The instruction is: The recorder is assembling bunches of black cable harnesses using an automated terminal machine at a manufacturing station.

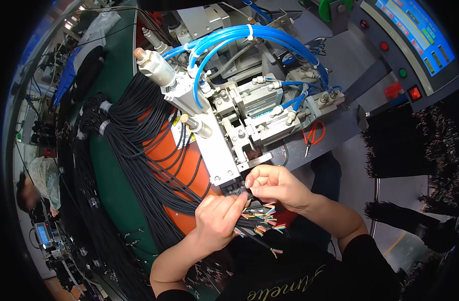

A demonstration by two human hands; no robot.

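At the front end of a metal pneumatic machine (pixel 249 108) my two hands come close together. My left hand (pixel 218 220) is closed, thumb and fingertips pressed together on a black cable; most of it is hidden by the fingers. Just right of it, my right hand (pixel 279 188) makes a pinch at the dark block (pixel 233 187) under the machine's front edge. What lies between those fingertips is too small to make out. Cable ends with coloured wires (pixel 262 219) fan out below and right of my left hand. Behind it runs a thick bundle of black cables (pixel 134 165).
Blue air hoses (pixel 254 31) arch over the machine. Red-handled scissors (pixel 314 134) lie on the grey bench to its right. An orange board (pixel 181 173) lies beneath the cables. A control screen (pixel 422 35) stands far right, above hanging cable bundles (pixel 395 145). Another person (pixel 31 193) is at far left.
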